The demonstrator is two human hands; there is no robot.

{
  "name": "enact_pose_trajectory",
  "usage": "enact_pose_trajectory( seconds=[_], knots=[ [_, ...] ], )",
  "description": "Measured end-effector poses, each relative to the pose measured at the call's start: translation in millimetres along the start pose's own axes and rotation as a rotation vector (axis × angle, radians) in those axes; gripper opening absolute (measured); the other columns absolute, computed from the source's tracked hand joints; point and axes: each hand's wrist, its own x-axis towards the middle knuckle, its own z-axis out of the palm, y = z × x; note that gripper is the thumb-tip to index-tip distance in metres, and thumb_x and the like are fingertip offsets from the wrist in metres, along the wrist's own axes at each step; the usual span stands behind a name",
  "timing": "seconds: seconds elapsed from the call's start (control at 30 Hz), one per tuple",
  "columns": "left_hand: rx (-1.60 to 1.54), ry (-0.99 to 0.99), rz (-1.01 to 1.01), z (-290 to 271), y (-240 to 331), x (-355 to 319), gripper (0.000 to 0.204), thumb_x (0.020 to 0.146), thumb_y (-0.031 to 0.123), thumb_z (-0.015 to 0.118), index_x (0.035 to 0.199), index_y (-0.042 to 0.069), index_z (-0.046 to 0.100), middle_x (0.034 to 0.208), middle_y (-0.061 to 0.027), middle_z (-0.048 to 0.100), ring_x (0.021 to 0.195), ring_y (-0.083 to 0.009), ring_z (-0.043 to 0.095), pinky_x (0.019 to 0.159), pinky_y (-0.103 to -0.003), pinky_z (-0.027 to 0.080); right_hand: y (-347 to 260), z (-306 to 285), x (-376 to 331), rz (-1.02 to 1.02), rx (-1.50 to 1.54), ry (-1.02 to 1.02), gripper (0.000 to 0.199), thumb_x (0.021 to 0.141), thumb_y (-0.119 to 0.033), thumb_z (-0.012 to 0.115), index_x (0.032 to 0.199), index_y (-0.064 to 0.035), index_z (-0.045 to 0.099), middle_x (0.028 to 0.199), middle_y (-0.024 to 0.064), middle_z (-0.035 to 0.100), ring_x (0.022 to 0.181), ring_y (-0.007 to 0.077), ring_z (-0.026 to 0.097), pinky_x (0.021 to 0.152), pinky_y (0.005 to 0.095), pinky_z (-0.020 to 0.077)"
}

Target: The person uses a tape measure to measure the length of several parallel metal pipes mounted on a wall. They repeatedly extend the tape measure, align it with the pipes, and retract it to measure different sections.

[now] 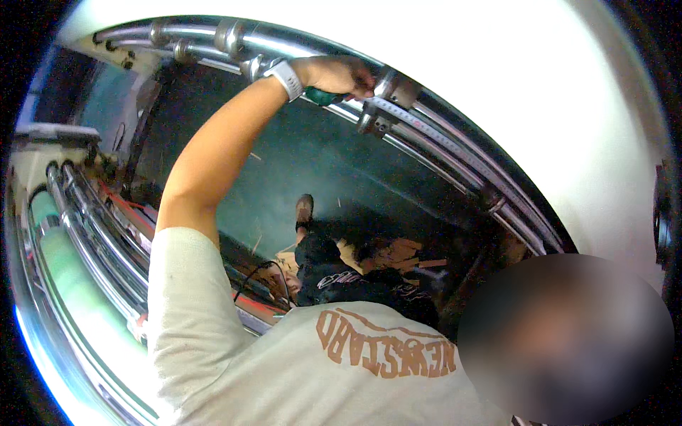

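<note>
At the upper centre of the frame, the left hand [335,74] is closed around a green-handled tool [323,96] against the metal clamp block [386,105] on the scaled chrome rail [444,144]. It is probably adjusting the block, so the next move calls for steady turning. The right hand is out of view.

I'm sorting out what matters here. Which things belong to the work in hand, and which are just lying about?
In use:
left hand
green-handled tool gripped in it
metal clamp block the tool meets
ruler on the steel bar

Lying about:
wood scraps on the floor
green roller
black cable
</note>
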Motion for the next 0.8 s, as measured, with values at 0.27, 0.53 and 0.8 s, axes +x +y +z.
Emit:
enact_pose_trajectory(
  seconds=[0.27, 0.53, 0.8],
  knots=[
    [-0.026, -0.084, -0.125, -10.5, 11.5, -20.4, 0.024, 0.075, 0.024, 0.053, 0.087, 0.004, 0.059, 0.068, -0.0049, 0.056, 0.064, -0.0159, 0.048, 0.063, -0.030, 0.039, -56.4, -139.9, 27.3, 0.157, -0.331, -0.220, 0.049, 0.080, -0.033, 0.052, 0.121, -0.0116, 0.039, 0.120, 0.0084, 0.046, 0.106, 0.0242, 0.046, 0.089, 0.0348, 0.0377],
    [-0.051, -0.049, 0.013, -6.8, 11.7, -3.1, 0.021, 0.076, 0.021, 0.051, 0.075, 0.001, 0.058, 0.060, -0.0063, 0.053, 0.058, -0.0172, 0.049, 0.059, -0.031, 0.039, -120.5, -165.3, -27.7, 0.261, -0.560, -0.264, 0.049, 0.078, -0.032, 0.054, 0.121, -0.0109, 0.040, 0.120, 0.0089, 0.046, 0.107, 0.0238, 0.045, 0.090, 0.0330, 0.0378],
    [-0.016, -0.089, -0.005, -11.7, 11.1, -9.7, 0.019, 0.078, 0.022, 0.050, 0.081, 0.005, 0.056, 0.063, -0.0042, 0.051, 0.059, -0.0152, 0.044, 0.058, -0.032, 0.039, -147.0, -171.7, -14.0, 0.339, -0.738, -0.355, 0.050, 0.077, -0.031, 0.056, 0.120, -0.0103, 0.041, 0.121, 0.0094, 0.045, 0.107, 0.0235, 0.045, 0.090, 0.0314, 0.0378]
  ],
)
